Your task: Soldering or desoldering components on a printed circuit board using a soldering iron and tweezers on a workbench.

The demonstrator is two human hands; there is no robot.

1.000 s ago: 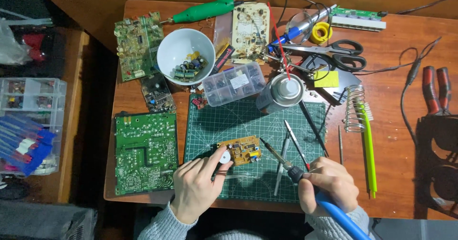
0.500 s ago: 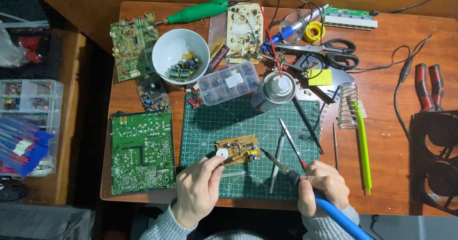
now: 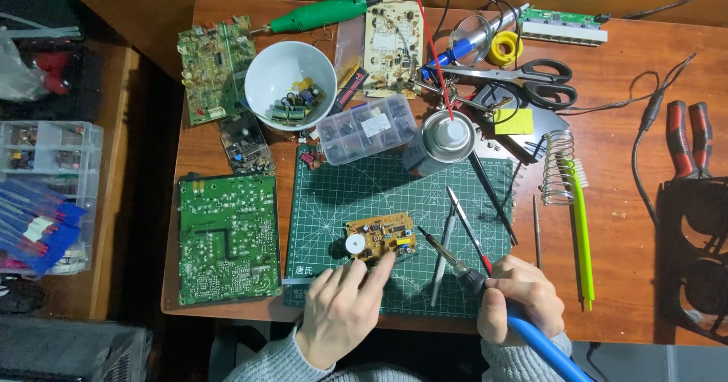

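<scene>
A big green board (image 3: 227, 238) lies at the left, off the mat (image 3: 364, 200). On the mat's near middle sits the small yellow board (image 3: 381, 238); the left hand (image 3: 341, 314) steadies it, fingers spread, forefinger on its near edge. Right of it, the right hand (image 3: 519, 298) grips a blue-handled soldering iron (image 3: 455, 264), its tip hovering just beside the board's right end, apparently not touching. Parts still stand on the board, so work on it looks early or midway. Loose components already fill the far white bowl (image 3: 292, 75).
</scene>
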